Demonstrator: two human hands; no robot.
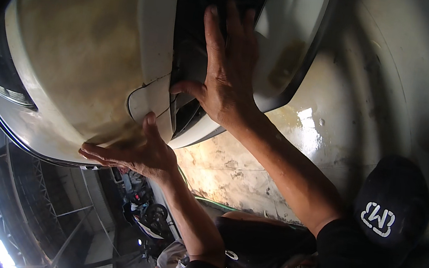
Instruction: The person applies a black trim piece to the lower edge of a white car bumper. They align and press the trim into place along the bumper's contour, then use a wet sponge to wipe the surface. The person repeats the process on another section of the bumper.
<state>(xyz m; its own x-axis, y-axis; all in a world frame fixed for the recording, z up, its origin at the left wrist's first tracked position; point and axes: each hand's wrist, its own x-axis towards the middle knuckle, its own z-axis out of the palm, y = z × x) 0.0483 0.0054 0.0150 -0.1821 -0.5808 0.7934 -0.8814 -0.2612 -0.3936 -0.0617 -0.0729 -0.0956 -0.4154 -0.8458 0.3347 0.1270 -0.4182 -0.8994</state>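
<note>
A white car body panel (92,36) with brownish, sanded-looking patches curves across the upper left. My left hand (141,154) lies along its lower edge, fingers stretched out flat and thumb raised near a small panel cover (148,98) outlined by a dark seam. Higher up, my right hand (228,71) reaches into a dark opening (194,17) between the panel and a second white piece (285,46). Its fingers are extended upward and the thumb sticks out toward the panel's edge. Neither hand holds anything visible. The right fingertips are in shadow, so their exact contact cannot be told.
A dark cap (392,206) with a white mark is beside my right upper arm. A light, stained surface (360,99) with a wet glare spreads right. Below are a motorbike (152,215), a green hose (216,204) and another person in grey (171,258).
</note>
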